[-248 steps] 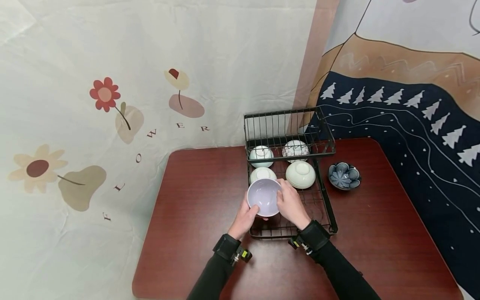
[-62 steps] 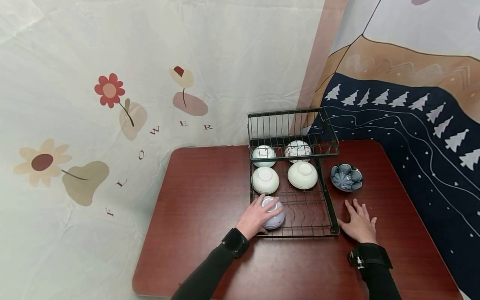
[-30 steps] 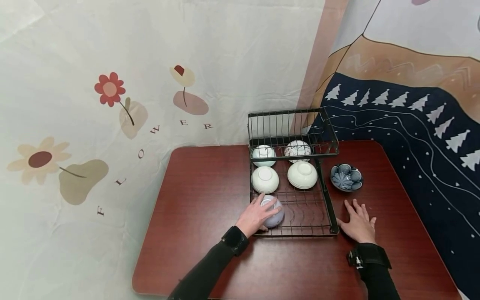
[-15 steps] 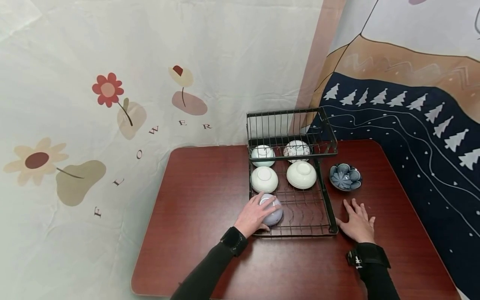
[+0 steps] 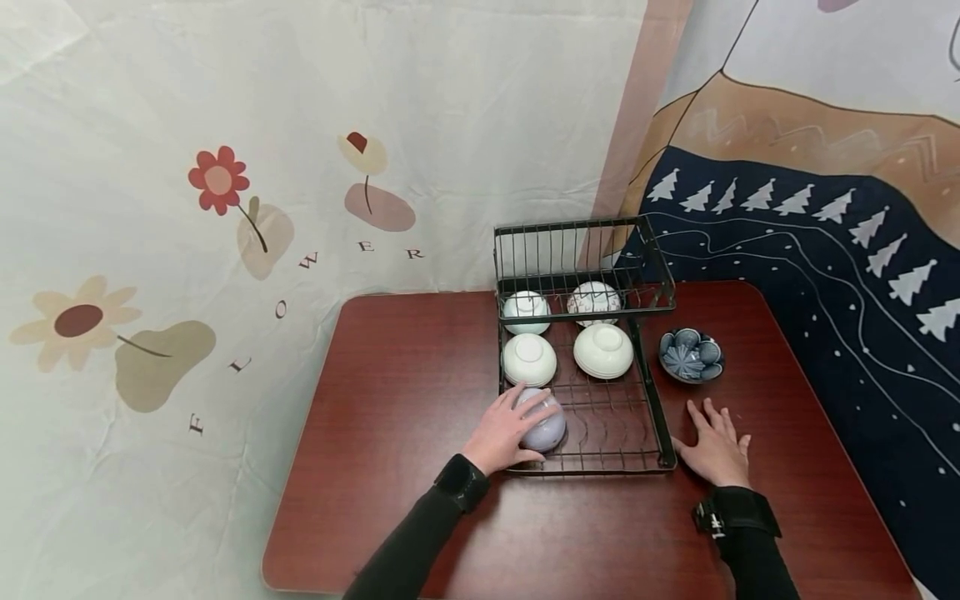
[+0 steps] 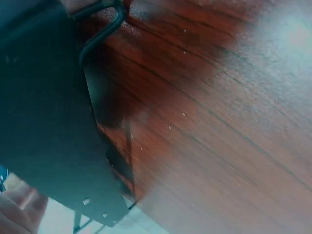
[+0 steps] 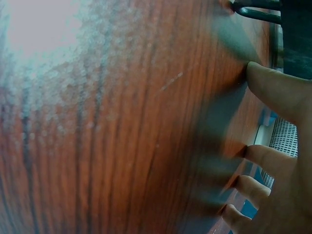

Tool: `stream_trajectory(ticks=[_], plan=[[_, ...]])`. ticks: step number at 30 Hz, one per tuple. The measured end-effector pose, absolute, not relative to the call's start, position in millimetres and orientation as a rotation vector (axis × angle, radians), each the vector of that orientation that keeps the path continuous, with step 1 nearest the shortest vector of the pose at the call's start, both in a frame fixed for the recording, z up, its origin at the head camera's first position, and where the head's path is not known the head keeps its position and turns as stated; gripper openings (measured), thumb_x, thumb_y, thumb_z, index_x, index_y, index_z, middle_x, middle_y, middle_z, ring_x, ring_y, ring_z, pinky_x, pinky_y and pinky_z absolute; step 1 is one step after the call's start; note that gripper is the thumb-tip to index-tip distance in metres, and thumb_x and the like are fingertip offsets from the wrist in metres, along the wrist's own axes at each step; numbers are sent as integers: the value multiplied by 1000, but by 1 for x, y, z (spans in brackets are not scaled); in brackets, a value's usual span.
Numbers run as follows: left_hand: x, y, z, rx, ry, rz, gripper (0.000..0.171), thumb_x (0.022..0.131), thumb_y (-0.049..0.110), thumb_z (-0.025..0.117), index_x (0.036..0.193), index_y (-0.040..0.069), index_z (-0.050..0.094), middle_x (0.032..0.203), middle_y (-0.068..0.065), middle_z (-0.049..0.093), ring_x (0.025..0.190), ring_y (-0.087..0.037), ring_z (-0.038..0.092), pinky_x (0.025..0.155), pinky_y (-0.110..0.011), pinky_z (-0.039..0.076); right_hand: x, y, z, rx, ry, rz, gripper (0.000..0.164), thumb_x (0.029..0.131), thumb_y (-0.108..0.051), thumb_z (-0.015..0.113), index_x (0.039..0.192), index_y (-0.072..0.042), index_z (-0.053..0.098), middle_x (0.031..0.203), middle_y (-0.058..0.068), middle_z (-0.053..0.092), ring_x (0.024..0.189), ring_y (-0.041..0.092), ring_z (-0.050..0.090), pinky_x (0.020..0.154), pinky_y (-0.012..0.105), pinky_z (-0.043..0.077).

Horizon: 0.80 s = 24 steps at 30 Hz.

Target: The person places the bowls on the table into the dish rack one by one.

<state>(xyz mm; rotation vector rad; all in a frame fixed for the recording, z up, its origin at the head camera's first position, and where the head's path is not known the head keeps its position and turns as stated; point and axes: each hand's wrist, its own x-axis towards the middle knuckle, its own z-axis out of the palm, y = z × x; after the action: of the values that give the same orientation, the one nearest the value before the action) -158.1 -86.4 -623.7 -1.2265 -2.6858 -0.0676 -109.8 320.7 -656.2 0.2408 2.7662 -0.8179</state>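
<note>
In the head view my left hand [image 5: 506,433] holds an upturned lavender bowl [image 5: 552,427] at the front left of a black wire dish rack [image 5: 663,417]. Its fingers spread over the bowl's base, with the thumb along the near side. Fingers and palm partly cover the bowl. My right hand [image 5: 716,450] lies flat on the table just right of the rack, its fingers spread and holding nothing. The right wrist view shows the right hand's fingertips touching the wood. In the left wrist view only a bit of a hand [image 6: 22,209] appears beside the rack's dark side panel [image 6: 53,122].
Behind the lavender bowl sit a white bowl [image 5: 529,360] and a cream bowl [image 5: 603,350], both upturned. Two more, a pale bowl [image 5: 527,312] and a patterned bowl [image 5: 594,302], stand under the rack's upper shelf [image 5: 585,317]. A blue flower-shaped dish [image 5: 691,356] stands on the table [image 5: 405,400].
Both hands held the lavender bowl upright over the rack; now it lies upturned at the front left. It has since shifted slightly backward. The left thumb has moved outward; the right hand is still.
</note>
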Motion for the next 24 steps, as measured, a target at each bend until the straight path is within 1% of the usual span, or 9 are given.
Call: stream_trajectory(ticks=[3, 6, 8, 10, 13, 16, 20, 24], plan=[[-155, -98, -621, -1152, -2641, -202, 77, 95, 64, 79, 161, 29, 58, 166, 1, 59, 157, -32, 54, 127, -48, 47, -110, 320, -658, 239, 2764, -823, 93, 104, -38, 70, 173, 2, 22, 179, 39, 7, 166, 63, -5, 122, 92, -5], [-149, -117, -622, -1029, -2569, -325, 71, 95, 57, 77, 156, 24, 63, 163, -3, 63, 154, -30, 56, 127, -54, 46, -110, 321, -660, 237, 2763, -833, 93, 104, -39, 70, 174, 1, 22, 179, 38, 6, 166, 63, -5, 122, 91, -6], [-147, -132, -626, -929, -2540, -386, 72, 93, 56, 76, 156, 21, 62, 164, -8, 61, 153, -33, 56, 126, -62, 44, -110, 322, -661, 240, 2762, -834, 94, 105, -40, 70, 174, 1, 22, 179, 38, 6, 167, 62, -6, 122, 91, -6], [-146, -147, -627, -822, -2551, -407, 75, 93, 56, 71, 158, 22, 58, 166, -10, 58, 154, -36, 55, 125, -68, 40, -110, 323, -662, 242, 2765, -837, 95, 105, -41, 71, 174, 1, 22, 179, 38, 6, 167, 62, -6, 122, 91, -6], [-147, -169, -631, -672, -2593, -428, 79, 94, 57, 68, 163, 23, 53, 170, -11, 53, 155, -40, 52, 125, -75, 36, -109, 325, -662, 247, 2764, -841, 94, 105, -41, 70, 174, 0, 21, 180, 38, 5, 167, 61, -7, 122, 91, -7], [-148, -187, -635, -546, -2644, -441, 83, 93, 56, 71, 166, 23, 51, 173, -10, 51, 158, -42, 48, 126, -77, 34, -109, 324, -662, 248, 2775, -851, 94, 104, -40, 71, 174, 0, 22, 179, 38, 7, 167, 61, -6, 122, 91, -7], [-145, -206, -643, -419, -2730, -448, 85, 91, 54, 78, 166, 22, 52, 171, -10, 53, 159, -43, 47, 123, -80, 35, -108, 323, -662, 248, 2785, -856, 93, 103, -39, 71, 173, 1, 24, 179, 38, 8, 167, 62, -5, 122, 91, -6], [-139, -220, -647, -328, -2877, -461, 89, 90, 58, 80, 167, 24, 51, 173, -9, 51, 162, -44, 42, 124, -83, 31, -108, 322, -661, 245, 2780, -850, 92, 104, -39, 70, 173, 1, 23, 179, 38, 7, 167, 62, -5, 122, 91, -6]])
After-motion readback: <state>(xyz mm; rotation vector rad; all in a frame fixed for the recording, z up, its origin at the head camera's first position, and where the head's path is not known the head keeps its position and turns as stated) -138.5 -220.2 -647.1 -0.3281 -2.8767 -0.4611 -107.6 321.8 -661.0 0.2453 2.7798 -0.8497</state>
